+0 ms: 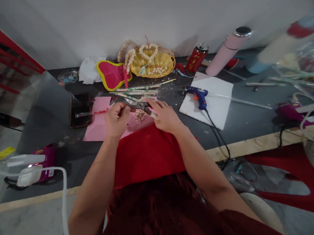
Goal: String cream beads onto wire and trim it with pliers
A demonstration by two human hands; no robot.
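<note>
Dark grey worktable [53, 117] set against a plain pale wall: a pair of grey metal cutting pliers [136, 104] is held over a pink paper sheet [99, 123] and a red cloth [146, 154].

The pliers are gripped by the right hand [166, 116], fingers curled shut round the handles, while the left hand [117, 118] is closed in a pinch near the tool's tip; what is pinched cannot be made out. The tool's long axis runs from lower right to upper left, with the jaws pointed left towards the left hand. A small heap of pale cut pieces [139, 115] lies just under the tool, so some cutting is judged done, while several long thin sticks wrapped in green and white [136, 91] are left whole just beyond the hands. A blue hot-glue gun [198, 95] rests on a white sheet [217, 103] to the right, apart from both hands.
</note>
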